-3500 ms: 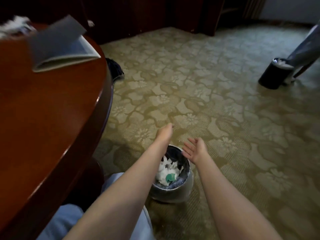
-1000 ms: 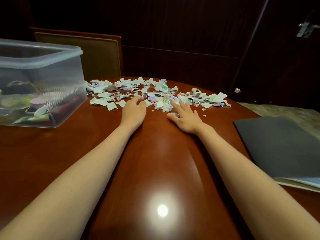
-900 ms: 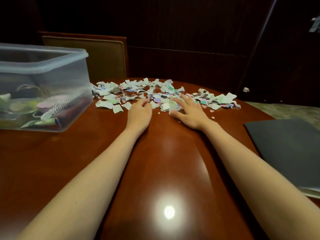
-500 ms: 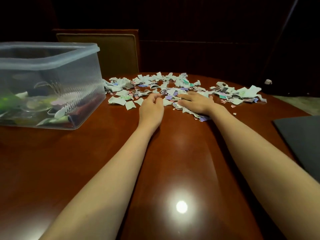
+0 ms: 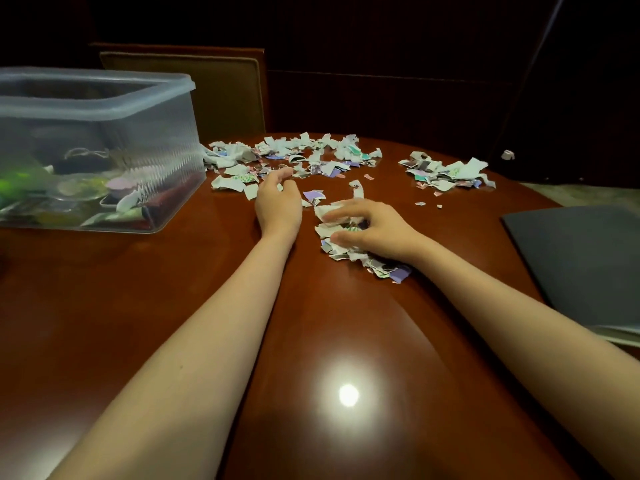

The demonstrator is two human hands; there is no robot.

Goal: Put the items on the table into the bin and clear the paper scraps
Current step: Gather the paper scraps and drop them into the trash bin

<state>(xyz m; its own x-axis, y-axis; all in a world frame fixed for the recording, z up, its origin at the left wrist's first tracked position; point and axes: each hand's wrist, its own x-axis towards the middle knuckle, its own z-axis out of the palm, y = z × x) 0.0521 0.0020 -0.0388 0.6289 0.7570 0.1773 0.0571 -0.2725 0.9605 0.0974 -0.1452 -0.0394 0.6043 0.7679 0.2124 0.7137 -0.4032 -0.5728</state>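
— Which container is seen, and where?

— A clear plastic bin [image 5: 104, 109] with no lid on is seen at the upper left of the frame, standing on the brown table [image 5: 329, 341]. Through its wall, bright green things [image 5: 14, 183] are made out at the far left, a pale pink round piece [image 5: 119, 184] near the middle and a dark object [image 5: 81, 164] above it. More cannot be told, as the wall is cloudy and ribbed.

— Where are the paper scraps found?

— None can be made out in the bin. The paper scraps [image 5: 294, 157] are spread over the table at upper centre, reaching to the bin's right wall. A separate cluster [image 5: 446, 171] lies to the upper right, and a small heap [image 5: 346, 249] has been gathered at centre frame.

— How are the hands held?

— The left hand [image 5: 278, 206] is set on its edge at the near border of the spread, fingers curled inward; whether anything is held inside cannot be told. The right hand [image 5: 377, 226] is clawed over the heap, fingers bent onto the top and thumb pressed against the near side, so the heap is gripped. The fingertips are blurred.

— What else is on the table?

— A dark grey folder [image 5: 581, 265] is laid at the right edge, well apart from the bin.
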